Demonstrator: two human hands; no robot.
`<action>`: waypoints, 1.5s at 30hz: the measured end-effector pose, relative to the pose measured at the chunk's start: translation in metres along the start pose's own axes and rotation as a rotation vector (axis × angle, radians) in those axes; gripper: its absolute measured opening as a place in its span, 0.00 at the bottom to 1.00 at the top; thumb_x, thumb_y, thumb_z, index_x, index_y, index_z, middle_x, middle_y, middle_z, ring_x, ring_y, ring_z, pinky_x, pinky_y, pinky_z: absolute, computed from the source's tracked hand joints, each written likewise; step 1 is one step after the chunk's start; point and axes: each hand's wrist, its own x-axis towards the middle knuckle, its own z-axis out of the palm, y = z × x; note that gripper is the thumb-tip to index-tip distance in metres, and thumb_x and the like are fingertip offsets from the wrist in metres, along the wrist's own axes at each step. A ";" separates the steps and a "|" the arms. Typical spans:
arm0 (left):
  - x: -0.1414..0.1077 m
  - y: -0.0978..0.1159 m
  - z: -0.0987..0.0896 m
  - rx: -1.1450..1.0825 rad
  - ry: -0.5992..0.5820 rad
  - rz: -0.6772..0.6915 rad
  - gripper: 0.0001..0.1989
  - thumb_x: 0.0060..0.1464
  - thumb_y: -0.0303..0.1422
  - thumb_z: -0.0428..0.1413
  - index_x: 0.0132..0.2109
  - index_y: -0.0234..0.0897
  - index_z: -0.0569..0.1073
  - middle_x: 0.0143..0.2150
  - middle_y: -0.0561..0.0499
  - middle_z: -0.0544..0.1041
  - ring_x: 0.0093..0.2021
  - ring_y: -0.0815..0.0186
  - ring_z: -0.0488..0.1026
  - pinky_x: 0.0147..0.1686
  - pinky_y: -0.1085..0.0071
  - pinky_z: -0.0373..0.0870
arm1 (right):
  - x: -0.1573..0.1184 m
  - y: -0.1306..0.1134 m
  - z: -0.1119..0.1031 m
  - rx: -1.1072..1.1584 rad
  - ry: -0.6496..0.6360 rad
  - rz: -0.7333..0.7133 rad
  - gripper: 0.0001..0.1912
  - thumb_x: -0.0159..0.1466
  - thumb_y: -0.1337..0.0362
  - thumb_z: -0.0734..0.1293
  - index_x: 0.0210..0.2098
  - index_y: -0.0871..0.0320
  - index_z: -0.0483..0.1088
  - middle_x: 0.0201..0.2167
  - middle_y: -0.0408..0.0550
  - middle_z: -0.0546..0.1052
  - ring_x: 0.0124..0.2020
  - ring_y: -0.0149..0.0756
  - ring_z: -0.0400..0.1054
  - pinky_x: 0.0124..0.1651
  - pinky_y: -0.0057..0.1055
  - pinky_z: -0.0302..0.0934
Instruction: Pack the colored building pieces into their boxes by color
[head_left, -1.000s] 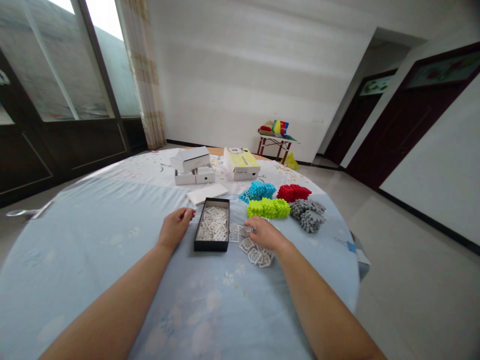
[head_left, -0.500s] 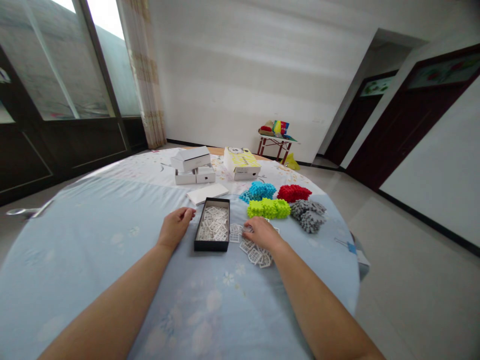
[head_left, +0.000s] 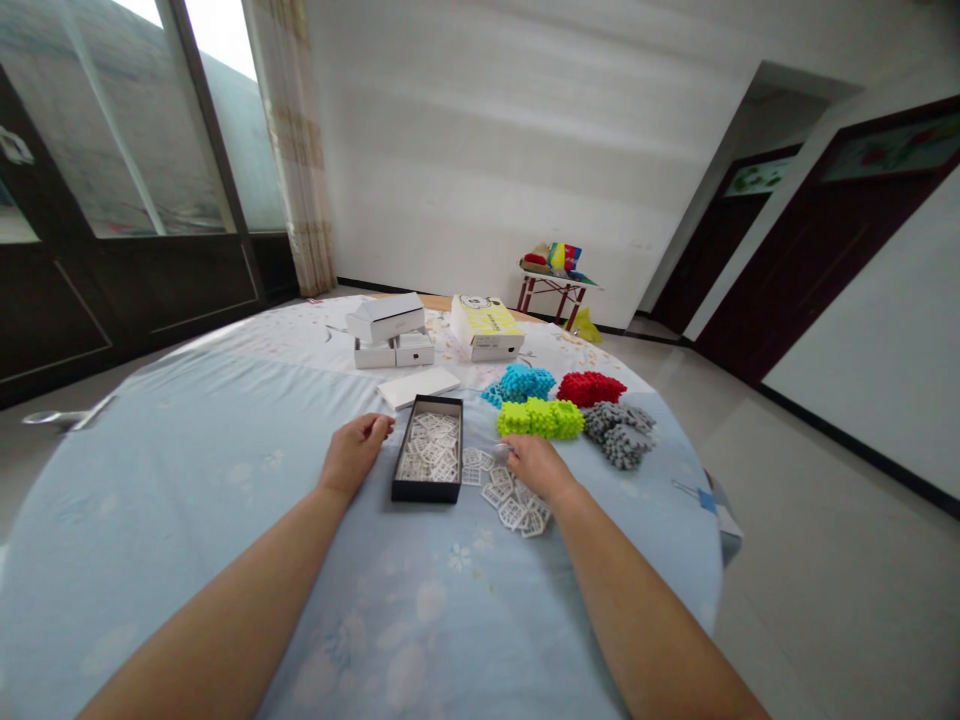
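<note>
My left hand (head_left: 355,452) rests on the tablecloth with its fingers curled, just left of an open black box (head_left: 426,492). No object shows in it. Many flat white plastic lattice pieces (head_left: 431,447), like little window frames, fill the box. To the right of the box, my right hand (head_left: 536,464) pinches one white lattice piece (head_left: 502,453) between thumb and fingers; its outline is partly hidden. Under and in front of that hand lies a loose pile of the same white pieces (head_left: 513,514) on the cloth.
Beyond my right hand sit lime-green (head_left: 540,419), blue (head_left: 527,382), red (head_left: 592,387) and grey (head_left: 621,432) heaps of knobbly pieces. A white lid (head_left: 418,387) lies behind the black box. Farther back stand stacked white boxes (head_left: 385,317) and a yellow-white box (head_left: 487,330).
My right hand has closed its fingers on a white lattice piece and lifted it slightly off the pile. My left hand has stayed in place. The view has shifted a little.
</note>
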 end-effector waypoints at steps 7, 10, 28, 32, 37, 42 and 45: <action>0.001 -0.004 0.001 -0.003 0.003 0.025 0.18 0.51 0.42 0.44 0.34 0.36 0.75 0.30 0.50 0.78 0.33 0.64 0.74 0.35 0.72 0.66 | 0.003 0.010 -0.006 0.318 0.106 -0.024 0.14 0.54 0.71 0.61 0.38 0.60 0.73 0.33 0.47 0.77 0.33 0.35 0.69 0.38 0.29 0.61; 0.002 -0.006 0.002 -0.005 0.004 0.043 0.18 0.51 0.41 0.44 0.33 0.36 0.75 0.30 0.50 0.78 0.34 0.64 0.74 0.35 0.72 0.65 | 0.008 0.001 -0.017 0.474 0.133 -0.066 0.15 0.54 0.70 0.60 0.39 0.61 0.72 0.31 0.45 0.76 0.31 0.32 0.69 0.35 0.27 0.61; 0.001 -0.006 0.000 -0.031 0.019 0.026 0.18 0.51 0.41 0.44 0.32 0.36 0.75 0.31 0.50 0.78 0.33 0.64 0.73 0.35 0.72 0.66 | 0.069 -0.059 -0.014 0.562 0.117 -0.216 0.22 0.56 0.71 0.60 0.51 0.59 0.64 0.48 0.50 0.72 0.45 0.33 0.68 0.49 0.31 0.60; 0.002 -0.004 0.000 -0.020 0.011 0.024 0.18 0.51 0.41 0.44 0.32 0.36 0.75 0.31 0.50 0.79 0.33 0.64 0.74 0.35 0.73 0.66 | 0.053 -0.039 -0.015 0.581 0.212 -0.163 0.15 0.57 0.69 0.60 0.44 0.58 0.69 0.41 0.49 0.75 0.40 0.33 0.70 0.45 0.33 0.63; 0.002 -0.005 0.001 -0.010 0.006 0.022 0.18 0.51 0.41 0.44 0.33 0.36 0.75 0.31 0.50 0.79 0.34 0.64 0.74 0.35 0.73 0.65 | 0.023 -0.017 -0.015 0.535 0.105 -0.108 0.14 0.58 0.65 0.61 0.42 0.61 0.70 0.35 0.50 0.76 0.34 0.34 0.71 0.40 0.33 0.64; 0.002 -0.005 0.002 0.000 0.005 0.013 0.18 0.51 0.42 0.44 0.33 0.37 0.75 0.31 0.50 0.79 0.33 0.64 0.74 0.35 0.73 0.66 | 0.005 -0.013 0.000 0.331 -0.028 -0.204 0.19 0.54 0.61 0.66 0.45 0.59 0.69 0.45 0.52 0.73 0.46 0.40 0.66 0.50 0.37 0.57; 0.001 -0.004 0.002 0.012 0.010 0.006 0.18 0.50 0.42 0.45 0.33 0.37 0.75 0.30 0.50 0.79 0.33 0.64 0.74 0.35 0.72 0.66 | 0.005 -0.019 0.009 0.236 -0.047 -0.249 0.25 0.51 0.57 0.68 0.47 0.59 0.68 0.49 0.54 0.70 0.52 0.43 0.61 0.53 0.40 0.52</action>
